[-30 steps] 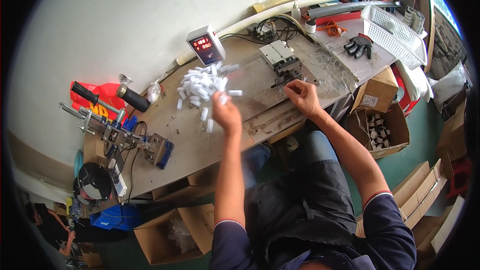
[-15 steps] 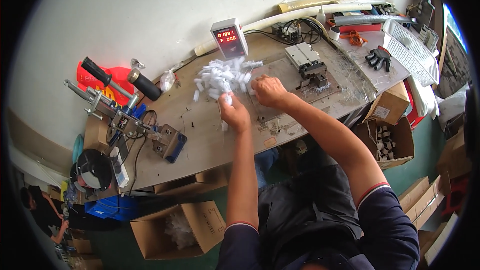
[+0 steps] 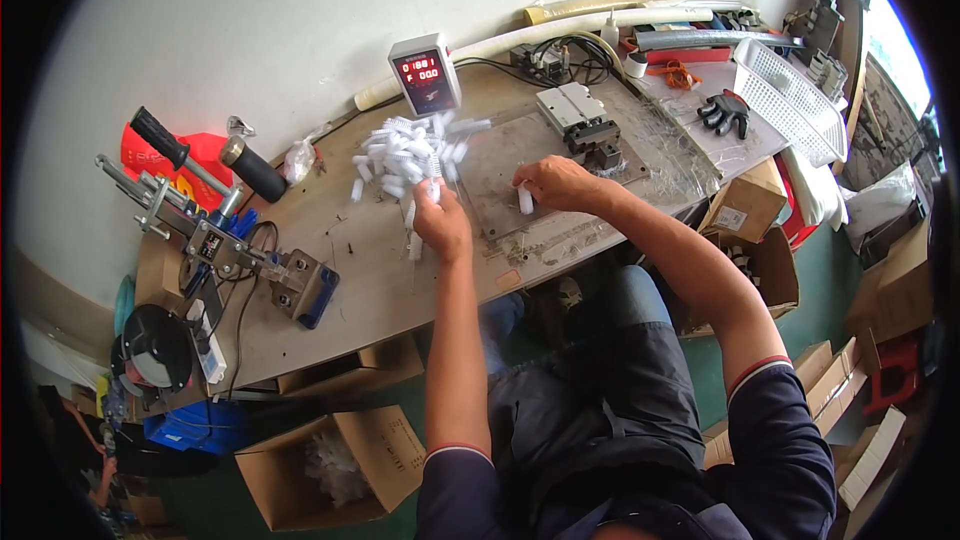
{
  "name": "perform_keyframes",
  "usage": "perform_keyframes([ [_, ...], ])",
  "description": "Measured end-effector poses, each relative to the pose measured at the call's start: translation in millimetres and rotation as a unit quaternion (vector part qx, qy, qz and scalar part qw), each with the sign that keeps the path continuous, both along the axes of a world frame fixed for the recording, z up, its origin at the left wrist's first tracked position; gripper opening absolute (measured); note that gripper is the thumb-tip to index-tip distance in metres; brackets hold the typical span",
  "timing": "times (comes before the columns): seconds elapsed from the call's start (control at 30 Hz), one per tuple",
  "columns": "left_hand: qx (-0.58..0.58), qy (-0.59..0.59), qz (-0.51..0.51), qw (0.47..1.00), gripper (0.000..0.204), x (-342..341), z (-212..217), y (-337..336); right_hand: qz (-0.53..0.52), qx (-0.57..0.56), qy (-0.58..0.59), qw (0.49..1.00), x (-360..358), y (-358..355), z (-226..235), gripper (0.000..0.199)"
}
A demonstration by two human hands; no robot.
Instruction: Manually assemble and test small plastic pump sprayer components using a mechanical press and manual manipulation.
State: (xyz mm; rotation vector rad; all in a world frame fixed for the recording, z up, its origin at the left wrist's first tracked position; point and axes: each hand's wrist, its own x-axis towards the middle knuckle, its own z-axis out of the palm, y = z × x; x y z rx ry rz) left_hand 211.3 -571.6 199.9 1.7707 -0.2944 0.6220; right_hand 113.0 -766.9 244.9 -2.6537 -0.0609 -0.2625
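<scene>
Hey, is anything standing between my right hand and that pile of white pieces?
Nothing visible stands between your right hand, holding a white piece, and the pile. Your left hand is at the pile's near edge, beside that path.

Extends both bare forearms over the front edge of the worktop. Points the left forearm almost straight at the back edge, with the left hand half-curled and its fingers pinched together. Slants the right forearm leftward from a bent elbow, with the right hand turned back-up, nearer the right edge, and fingers bent downward. Leaves a gap between both hands.
</scene>
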Motion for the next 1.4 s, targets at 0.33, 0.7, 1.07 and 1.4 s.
perform_keyframes([
  [0.33, 0.026, 0.010, -0.003, 1.000, 0.020, -1, -1, 0, 0.039, -0.102, -0.062, 0.992, -1, -4, -1, 0.014],
  [0.7, 0.032, 0.015, -0.003, 0.999, 0.025, 1, -1, 3, -0.050, -0.044, -0.122, 0.990, -28, -7, -28, 0.016],
  [1.07, 0.061, 0.012, 0.002, 0.998, 0.022, 2, -6, 3, -0.246, 0.062, -0.105, 0.962, -91, -14, -27, 0.016],
  [1.4, 0.083, 0.011, 0.004, 0.996, 0.025, 4, -5, 1, -0.362, 0.116, -0.113, 0.918, -89, -50, -32, 0.018],
])
